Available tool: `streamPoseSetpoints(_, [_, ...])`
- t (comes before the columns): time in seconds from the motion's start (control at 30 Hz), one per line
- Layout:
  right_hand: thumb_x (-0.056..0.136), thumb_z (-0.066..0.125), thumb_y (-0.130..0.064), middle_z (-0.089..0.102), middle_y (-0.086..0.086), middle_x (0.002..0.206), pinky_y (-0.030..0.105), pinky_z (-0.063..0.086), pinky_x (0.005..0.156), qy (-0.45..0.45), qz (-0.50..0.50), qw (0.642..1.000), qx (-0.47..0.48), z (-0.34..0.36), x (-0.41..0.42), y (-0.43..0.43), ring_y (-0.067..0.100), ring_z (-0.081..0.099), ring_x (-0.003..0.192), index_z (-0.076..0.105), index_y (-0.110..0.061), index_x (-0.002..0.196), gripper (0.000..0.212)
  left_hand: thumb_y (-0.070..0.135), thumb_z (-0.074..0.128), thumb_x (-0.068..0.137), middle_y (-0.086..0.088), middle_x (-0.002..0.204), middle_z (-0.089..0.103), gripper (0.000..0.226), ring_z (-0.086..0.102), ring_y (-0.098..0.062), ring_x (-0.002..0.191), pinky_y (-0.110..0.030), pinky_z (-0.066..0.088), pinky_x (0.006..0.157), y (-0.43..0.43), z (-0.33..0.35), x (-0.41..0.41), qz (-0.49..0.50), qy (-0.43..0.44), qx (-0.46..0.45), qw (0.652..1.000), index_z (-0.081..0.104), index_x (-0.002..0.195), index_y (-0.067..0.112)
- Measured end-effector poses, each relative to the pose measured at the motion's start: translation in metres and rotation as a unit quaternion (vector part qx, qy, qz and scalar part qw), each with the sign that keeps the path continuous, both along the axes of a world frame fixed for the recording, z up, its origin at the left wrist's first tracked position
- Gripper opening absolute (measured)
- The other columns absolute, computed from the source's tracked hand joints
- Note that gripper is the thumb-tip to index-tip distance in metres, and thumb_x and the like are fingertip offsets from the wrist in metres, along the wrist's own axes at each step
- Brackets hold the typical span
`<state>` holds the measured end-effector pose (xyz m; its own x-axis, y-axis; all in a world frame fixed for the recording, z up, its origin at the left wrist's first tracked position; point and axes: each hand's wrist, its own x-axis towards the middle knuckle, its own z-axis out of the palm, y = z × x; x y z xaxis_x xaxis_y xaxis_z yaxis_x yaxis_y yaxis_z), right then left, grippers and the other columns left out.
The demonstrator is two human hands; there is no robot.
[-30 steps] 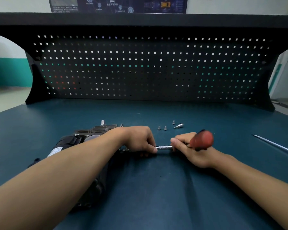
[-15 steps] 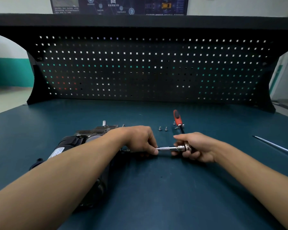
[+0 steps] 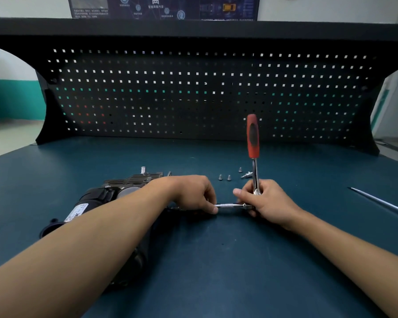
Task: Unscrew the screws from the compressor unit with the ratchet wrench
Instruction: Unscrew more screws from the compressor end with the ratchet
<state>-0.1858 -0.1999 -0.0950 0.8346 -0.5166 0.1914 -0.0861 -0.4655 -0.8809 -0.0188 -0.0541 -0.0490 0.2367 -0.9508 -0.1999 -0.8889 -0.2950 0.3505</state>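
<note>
Fingers [image 3: 213,206] of the left hand [image 3: 193,191] pinch the extension bar [image 3: 230,205] to steady it against the compressor unit [image 3: 115,196] lying left on the bench, while the right hand [image 3: 267,200] grips the ratchet wrench [image 3: 253,143] at its head, handle upright for leverage.

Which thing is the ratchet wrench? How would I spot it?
Find the black pegboard behind the blue bench. In front of it, rising from the right hand, is the ratchet wrench. It alone has a red handle; the screws beside it are tiny and silver.
</note>
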Motion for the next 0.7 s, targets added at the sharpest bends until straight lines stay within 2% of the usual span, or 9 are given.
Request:
streamPoseSetpoints(0.1, [0.088, 0.075, -0.032, 0.058, 0.008, 0.054, 0.026, 0.041, 0.053, -0.026, 0.027, 0.997, -0.061, -0.002, -0.001, -0.004, 0.014, 0.051, 0.051, 0.068, -0.013, 0.069, 0.027, 0.041, 0.065, 0.093, 0.014, 0.085, 0.071, 0.016, 0.063, -0.004, 0.076, -0.024, 0.048, 0.073, -0.001, 0.000, 0.001, 0.006, -0.015, 0.001, 1.000, 0.073, 0.096, 0.028])
streamPoseSetpoints(0.17, [0.087, 0.077, -0.026, 0.063, 0.003, 0.062, 0.024, 0.044, 0.060, -0.037, 0.046, 0.993, -0.101, -0.005, -0.002, -0.005, 0.010, 0.055, 0.059, 0.073, -0.018, 0.071, 0.018, 0.042, 0.063, 0.095, 0.017, 0.084, 0.068, 0.015, 0.059, 0.000, 0.075, -0.021, 0.045, 0.069, 0.000, 0.000, 0.001, 0.003, -0.019, 0.001, 1.000, 0.072, 0.098, 0.030])
streamPoseSetpoints(0.23, [0.086, 0.077, -0.021, 0.069, -0.007, 0.076, 0.020, 0.047, 0.071, -0.040, 0.065, 0.980, -0.186, -0.004, -0.004, -0.005, 0.005, 0.062, 0.072, 0.076, -0.019, 0.079, 0.008, 0.041, 0.060, 0.096, 0.018, 0.082, 0.065, 0.016, 0.057, 0.003, 0.073, -0.017, 0.042, 0.065, 0.000, 0.000, 0.001, -0.003, -0.027, -0.001, 1.000, 0.071, 0.101, 0.031])
streamPoseSetpoints(0.27, [0.086, 0.077, -0.019, 0.070, -0.007, 0.082, 0.018, 0.048, 0.075, -0.045, 0.078, 0.969, -0.232, -0.003, -0.005, -0.005, 0.006, 0.065, 0.079, 0.077, -0.017, 0.085, 0.003, 0.040, 0.060, 0.097, 0.018, 0.082, 0.065, 0.016, 0.057, 0.003, 0.073, -0.016, 0.041, 0.064, 0.000, 0.000, 0.001, -0.006, -0.031, -0.002, 0.999, 0.071, 0.102, 0.030])
streamPoseSetpoints(0.33, [0.085, 0.078, -0.012, 0.072, -0.002, 0.090, 0.021, 0.050, 0.078, -0.063, 0.089, 0.952, -0.285, -0.001, -0.007, -0.002, 0.010, 0.067, 0.084, 0.079, -0.009, 0.093, 0.008, 0.038, 0.059, 0.097, 0.014, 0.083, 0.067, 0.017, 0.058, -0.001, 0.072, -0.017, 0.041, 0.064, -0.001, 0.000, 0.001, -0.009, -0.033, -0.001, 0.999, 0.071, 0.104, 0.028])
streamPoseSetpoints(0.5, [0.084, 0.078, -0.004, 0.072, 0.008, 0.095, 0.027, 0.050, 0.080, -0.093, 0.072, 0.942, -0.315, 0.005, -0.008, 0.009, 0.021, 0.067, 0.086, 0.079, -0.002, 0.096, 0.013, 0.034, 0.058, 0.098, 0.011, 0.076, 0.069, 0.018, 0.059, -0.002, 0.065, -0.019, 0.044, 0.063, 0.000, 0.000, 0.002, -0.006, -0.028, 0.000, 1.000, 0.072, 0.096, 0.022])
streamPoseSetpoints(0.6, [0.082, 0.079, -0.004, 0.072, 0.009, 0.092, 0.021, 0.048, 0.076, -0.107, 0.062, 0.941, -0.314, 0.006, -0.007, 0.009, 0.020, 0.067, 0.082, 0.079, -0.001, 0.094, 0.012, 0.035, 0.059, 0.098, 0.010, 0.074, 0.070, 0.021, 0.059, -0.001, 0.063, -0.017, 0.043, 0.061, 0.001, 0.003, 0.001, -0.011, -0.044, 0.000, 0.999, 0.074, 0.095, 0.021])
streamPoseSetpoints(0.7, [0.083, 0.080, -0.009, 0.072, 0.003, 0.086, 0.015, 0.045, 0.071, -0.103, 0.054, 0.953, -0.279, 0.000, -0.005, 0.007, 0.011, 0.065, 0.077, 0.080, -0.004, 0.092, 0.011, 0.035, 0.060, 0.097, 0.011, 0.073, 0.071, 0.021, 0.060, -0.001, 0.063, -0.018, 0.042, 0.061, 0.001, 0.005, 0.000, -0.017, -0.060, 0.002, 0.998, 0.074, 0.091, 0.022])
